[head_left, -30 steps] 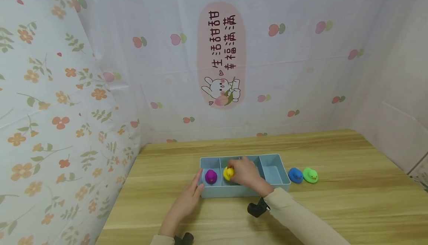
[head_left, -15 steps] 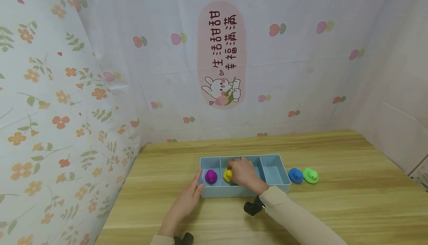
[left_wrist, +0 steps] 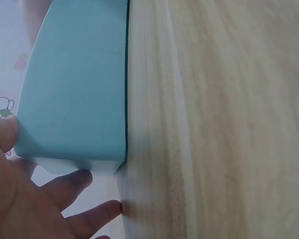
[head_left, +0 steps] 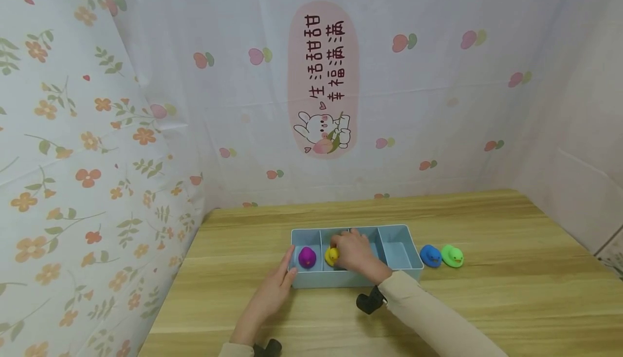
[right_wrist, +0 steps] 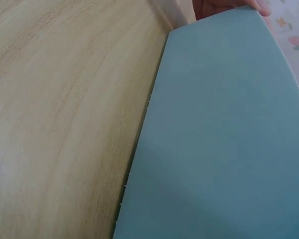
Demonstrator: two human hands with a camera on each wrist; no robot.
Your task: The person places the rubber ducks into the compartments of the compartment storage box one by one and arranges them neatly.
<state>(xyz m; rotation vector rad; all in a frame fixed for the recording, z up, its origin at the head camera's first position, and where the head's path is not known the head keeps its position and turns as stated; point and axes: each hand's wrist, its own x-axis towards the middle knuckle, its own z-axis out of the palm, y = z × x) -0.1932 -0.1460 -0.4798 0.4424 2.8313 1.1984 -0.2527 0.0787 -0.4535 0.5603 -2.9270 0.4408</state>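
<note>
A pale blue divided box stands on the wooden table, split into a row of several compartments. A purple rubber duck sits in the leftmost one. In the compartment beside it is a yellow rubber duck, partly covered by my right hand, which reaches in from the front with curled fingers and holds it. My left hand rests against the box's left end. The left wrist view shows its thumb at the rim and loosely straight fingers along the end wall. The right wrist view has only the box's outer wall close up.
A blue rubber duck and a green rubber duck sit on the table just right of the box. Printed cloth hangs behind the table, and floral cloth hangs along its left side.
My right hand has shifted slightly left, covering more of the yellow duck, and now stays almost still. The left hand and the box have not moved.
</note>
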